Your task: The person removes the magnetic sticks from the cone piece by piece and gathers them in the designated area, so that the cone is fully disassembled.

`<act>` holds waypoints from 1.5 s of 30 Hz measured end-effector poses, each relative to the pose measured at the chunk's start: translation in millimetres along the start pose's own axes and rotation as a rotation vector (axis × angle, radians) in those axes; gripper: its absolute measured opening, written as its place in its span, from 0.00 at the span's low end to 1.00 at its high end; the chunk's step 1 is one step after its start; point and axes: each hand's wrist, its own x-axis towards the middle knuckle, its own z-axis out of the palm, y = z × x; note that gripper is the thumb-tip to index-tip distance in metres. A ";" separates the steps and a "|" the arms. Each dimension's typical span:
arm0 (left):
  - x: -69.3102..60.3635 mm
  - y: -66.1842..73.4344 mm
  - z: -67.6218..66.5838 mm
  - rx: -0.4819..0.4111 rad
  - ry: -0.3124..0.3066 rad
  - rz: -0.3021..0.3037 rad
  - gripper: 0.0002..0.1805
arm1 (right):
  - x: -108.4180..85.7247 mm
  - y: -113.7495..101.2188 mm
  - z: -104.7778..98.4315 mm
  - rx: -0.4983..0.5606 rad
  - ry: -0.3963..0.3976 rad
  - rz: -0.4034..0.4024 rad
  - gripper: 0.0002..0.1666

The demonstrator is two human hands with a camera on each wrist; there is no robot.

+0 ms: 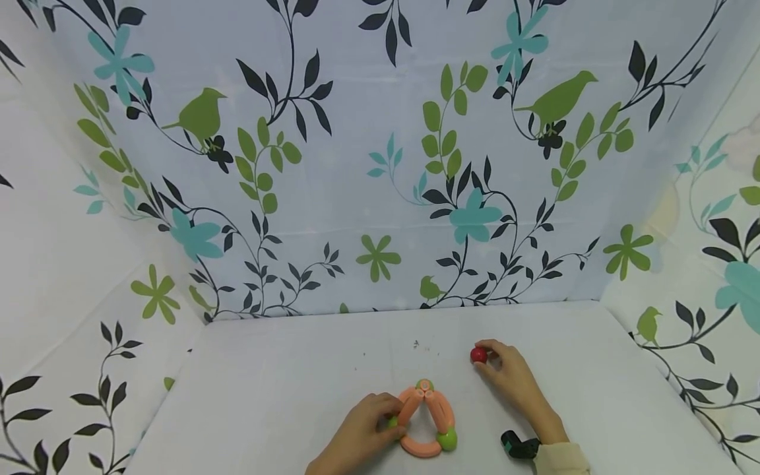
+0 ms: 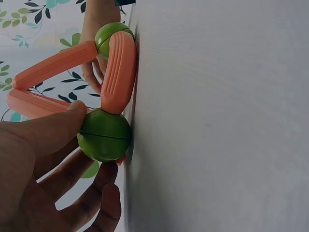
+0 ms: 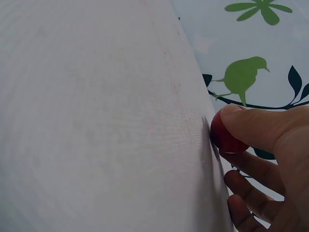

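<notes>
Several ridged orange rods and green balls are joined into a pyramid-like frame of a ball-and-rod building toy on the table. My left hand grips the frame's left corner, thumb and fingers around a green ball and the rod end beside it. That ball is mostly covered by my fingers in the head view. To the frame's upper right, my right hand pinches a red ball between thumb and fingers. In the right wrist view the red ball is close to or on the tabletop; I cannot tell which.
A white-covered table lies under both hands. Patterned cloth with leaves, birds and flowers hangs behind it and at both sides. Small dark marks show on the tabletop. A black device sits at my right wrist.
</notes>
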 end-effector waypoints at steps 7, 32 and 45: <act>-1.1 -3.0 -3.1 0.006 -0.007 -0.008 0.09 | -0.3 -0.9 1.9 0.012 -0.002 -0.019 0.27; -9.7 -13.5 -12.8 0.064 0.093 -0.046 0.10 | -3.6 -10.9 -14.5 0.039 -0.017 -0.027 0.25; -4.1 -15.1 -15.9 0.041 0.103 -0.031 0.11 | -14.2 -21.0 -34.8 0.080 0.033 -0.049 0.22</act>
